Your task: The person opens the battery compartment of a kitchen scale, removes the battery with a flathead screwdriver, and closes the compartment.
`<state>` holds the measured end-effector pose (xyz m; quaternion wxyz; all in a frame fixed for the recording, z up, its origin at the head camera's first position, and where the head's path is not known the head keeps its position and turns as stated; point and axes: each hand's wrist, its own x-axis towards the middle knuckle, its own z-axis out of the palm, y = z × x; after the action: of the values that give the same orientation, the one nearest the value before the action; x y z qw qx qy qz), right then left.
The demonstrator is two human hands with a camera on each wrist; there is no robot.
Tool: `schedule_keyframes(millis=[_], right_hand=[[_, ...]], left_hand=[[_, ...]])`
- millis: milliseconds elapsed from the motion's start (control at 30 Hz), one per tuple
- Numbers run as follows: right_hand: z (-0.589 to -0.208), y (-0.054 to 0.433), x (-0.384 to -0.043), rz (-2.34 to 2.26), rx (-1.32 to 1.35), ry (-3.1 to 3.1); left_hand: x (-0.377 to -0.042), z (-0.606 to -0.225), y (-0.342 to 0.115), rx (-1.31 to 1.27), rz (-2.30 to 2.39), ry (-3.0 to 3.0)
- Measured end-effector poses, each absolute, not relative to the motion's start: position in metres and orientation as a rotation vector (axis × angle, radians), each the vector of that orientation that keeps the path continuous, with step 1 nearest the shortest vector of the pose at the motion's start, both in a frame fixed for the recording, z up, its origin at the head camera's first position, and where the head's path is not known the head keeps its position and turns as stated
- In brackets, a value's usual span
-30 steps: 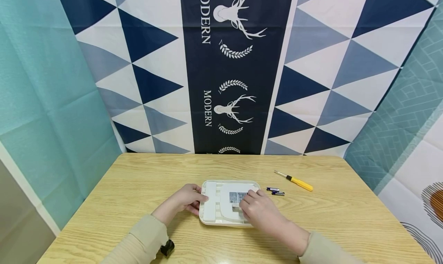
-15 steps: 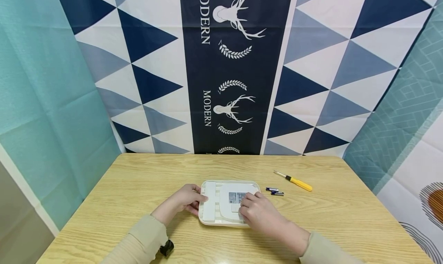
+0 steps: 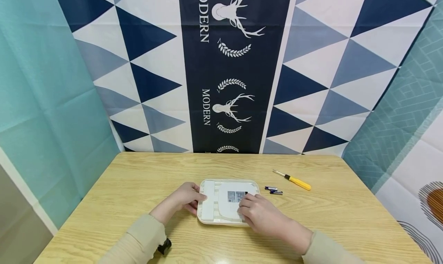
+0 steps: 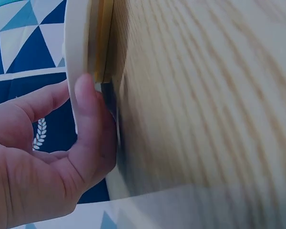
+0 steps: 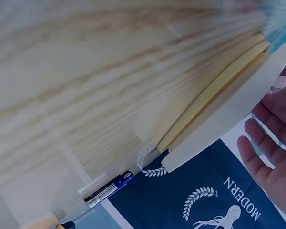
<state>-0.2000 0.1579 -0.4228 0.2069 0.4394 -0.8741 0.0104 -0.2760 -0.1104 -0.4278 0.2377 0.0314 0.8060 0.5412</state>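
A white flat device [image 3: 225,202] with rounded corners lies on the table, its face with a printed label [image 3: 236,196] upward. My left hand [image 3: 188,196] grips its left end, thumb on top and fingers at the underside; the left wrist view shows the edge between them. Bent over the right half, my right hand [image 3: 257,212] appears to pinch a small white battery cover [image 3: 234,209] beside the label; the fingertips are largely hidden. In the right wrist view, a yellow layer [image 5: 209,95] shows beneath the device.
Two small batteries [image 3: 276,193] lie on the wooden table [image 3: 155,171] just right of the device. Behind them is a screwdriver [image 3: 300,183] with a yellow handle. A black object [image 3: 164,247] sits by the left sleeve. Patterned cloth [image 3: 228,64] hangs behind the table.
A grey recess beside the label has become covered by the white battery cover, which now looks about level with the panel. The right hand stays over it; the left hand keeps its grip.
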Motion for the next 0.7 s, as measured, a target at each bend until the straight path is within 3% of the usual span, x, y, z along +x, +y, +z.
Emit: schedule_keyframes(millis=[233,700], right_hand=[[-0.419,0.169,-0.201,0.043,1.202,-2.513],[-0.429,0.224,-0.226,0.015,1.207,-2.341]], left_hand=[[-0.271,-0.416,-0.116,0.219,1.339,2.447],[-0.255,-0.416,-0.133,1.194,0.602,2.903]])
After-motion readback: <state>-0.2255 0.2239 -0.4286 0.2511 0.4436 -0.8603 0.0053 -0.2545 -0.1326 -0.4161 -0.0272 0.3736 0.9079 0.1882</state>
